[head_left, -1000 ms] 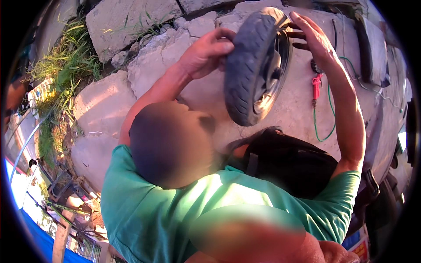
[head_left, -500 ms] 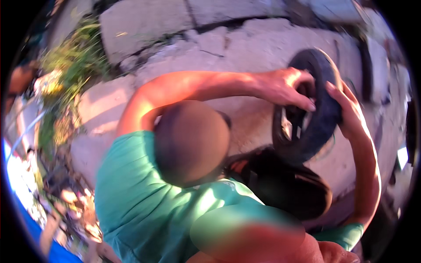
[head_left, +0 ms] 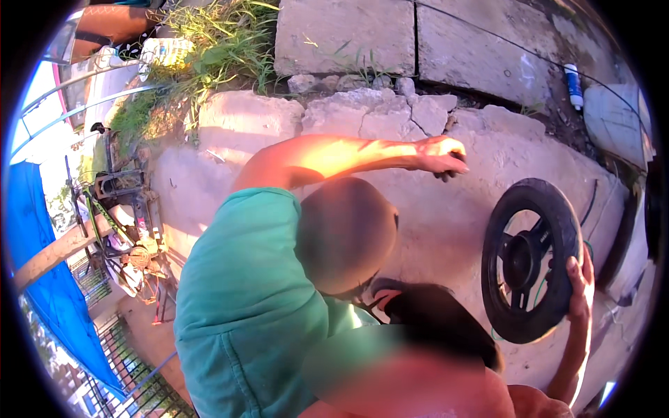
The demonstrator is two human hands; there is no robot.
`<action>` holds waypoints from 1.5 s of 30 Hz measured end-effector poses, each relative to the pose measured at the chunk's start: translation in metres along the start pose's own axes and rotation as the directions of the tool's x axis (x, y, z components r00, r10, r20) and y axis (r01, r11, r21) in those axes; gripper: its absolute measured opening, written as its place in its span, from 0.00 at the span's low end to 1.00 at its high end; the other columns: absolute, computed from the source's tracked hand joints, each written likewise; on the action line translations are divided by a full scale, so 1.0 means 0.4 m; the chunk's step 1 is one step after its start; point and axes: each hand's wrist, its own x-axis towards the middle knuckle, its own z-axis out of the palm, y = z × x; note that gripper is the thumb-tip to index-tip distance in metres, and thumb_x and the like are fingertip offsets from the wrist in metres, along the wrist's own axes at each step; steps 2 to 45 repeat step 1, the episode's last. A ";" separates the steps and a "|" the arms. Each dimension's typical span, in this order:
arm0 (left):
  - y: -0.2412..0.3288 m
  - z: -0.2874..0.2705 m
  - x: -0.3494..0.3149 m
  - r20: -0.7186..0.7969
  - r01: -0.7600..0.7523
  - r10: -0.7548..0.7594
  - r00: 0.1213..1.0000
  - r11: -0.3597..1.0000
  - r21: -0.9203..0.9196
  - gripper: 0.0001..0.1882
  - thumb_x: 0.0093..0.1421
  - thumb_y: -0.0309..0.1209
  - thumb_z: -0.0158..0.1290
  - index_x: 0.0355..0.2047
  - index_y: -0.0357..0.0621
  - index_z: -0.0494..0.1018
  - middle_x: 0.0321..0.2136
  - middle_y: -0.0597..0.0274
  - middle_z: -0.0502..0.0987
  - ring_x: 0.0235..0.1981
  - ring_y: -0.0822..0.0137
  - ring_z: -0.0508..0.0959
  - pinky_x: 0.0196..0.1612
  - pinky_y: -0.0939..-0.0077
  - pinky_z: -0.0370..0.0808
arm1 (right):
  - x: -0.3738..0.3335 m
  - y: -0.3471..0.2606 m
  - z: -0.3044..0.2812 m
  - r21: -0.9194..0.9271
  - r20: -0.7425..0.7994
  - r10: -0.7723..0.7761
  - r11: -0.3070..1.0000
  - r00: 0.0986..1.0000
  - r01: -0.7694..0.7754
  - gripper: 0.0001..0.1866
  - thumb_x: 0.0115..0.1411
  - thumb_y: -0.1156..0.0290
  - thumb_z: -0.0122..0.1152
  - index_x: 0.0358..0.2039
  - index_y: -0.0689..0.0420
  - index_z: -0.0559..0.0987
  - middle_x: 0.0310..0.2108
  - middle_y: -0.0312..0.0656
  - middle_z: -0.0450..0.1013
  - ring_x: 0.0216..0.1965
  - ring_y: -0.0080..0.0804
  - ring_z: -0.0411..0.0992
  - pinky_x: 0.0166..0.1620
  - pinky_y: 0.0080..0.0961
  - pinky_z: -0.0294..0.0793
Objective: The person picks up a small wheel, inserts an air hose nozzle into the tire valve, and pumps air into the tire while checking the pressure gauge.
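Observation:
A black spoked wheel with a tyre (head_left: 496, 275) stands tilted at the right, its dark hub and spokes facing left. My right hand (head_left: 580, 287) grips the tyre at its right edge, fingers on the outer tread. Away from the wheel, to its upper left, my left hand (head_left: 442, 157) hangs over the concrete with its fingers curled in. Whether anything lies inside those fingers is hidden. My left arm reaches across from the green sleeve. Dark clothing (head_left: 442, 317) on my bent leg is below, beside a blurred round brown shape.
Cracked concrete slabs (head_left: 348, 35) lie at the far side, with grass (head_left: 226, 52) at the far left. A blue-and-white bottle (head_left: 573, 87) lies near a pale container (head_left: 613, 125) at the far right. Tangled metal parts (head_left: 129, 237) and a blue tarp (head_left: 52, 279) are at the left.
My left hand has let go of the wheel and moved up and left of it. The wheel sits lower and farther right in view, its spokes turned more toward me. The view has shifted.

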 end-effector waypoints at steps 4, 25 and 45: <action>0.001 -0.010 -0.027 -0.046 0.063 -0.063 0.997 0.998 -0.004 0.17 0.68 0.41 0.63 0.48 0.42 0.78 0.37 0.58 0.83 0.34 0.67 0.85 0.40 0.70 0.83 | -0.002 0.015 -0.005 -0.024 0.016 0.003 1.000 1.000 -0.003 0.45 0.63 0.45 0.70 0.73 0.57 0.66 0.57 0.48 0.76 0.52 0.34 0.77 0.59 0.32 0.77; 0.001 -0.010 -0.027 -0.046 0.063 -0.063 0.997 0.998 -0.004 0.17 0.68 0.41 0.63 0.48 0.42 0.78 0.37 0.58 0.83 0.34 0.67 0.85 0.40 0.70 0.83 | -0.002 0.015 -0.005 -0.024 0.016 0.003 1.000 1.000 -0.003 0.45 0.63 0.45 0.70 0.73 0.57 0.66 0.57 0.48 0.76 0.52 0.34 0.77 0.59 0.32 0.77; 0.001 -0.010 -0.027 -0.046 0.063 -0.063 0.997 0.998 -0.004 0.17 0.68 0.41 0.63 0.48 0.42 0.78 0.37 0.58 0.83 0.34 0.67 0.85 0.40 0.70 0.83 | -0.002 0.015 -0.005 -0.024 0.016 0.003 1.000 1.000 -0.003 0.45 0.63 0.45 0.70 0.73 0.57 0.66 0.57 0.48 0.76 0.52 0.34 0.77 0.59 0.32 0.77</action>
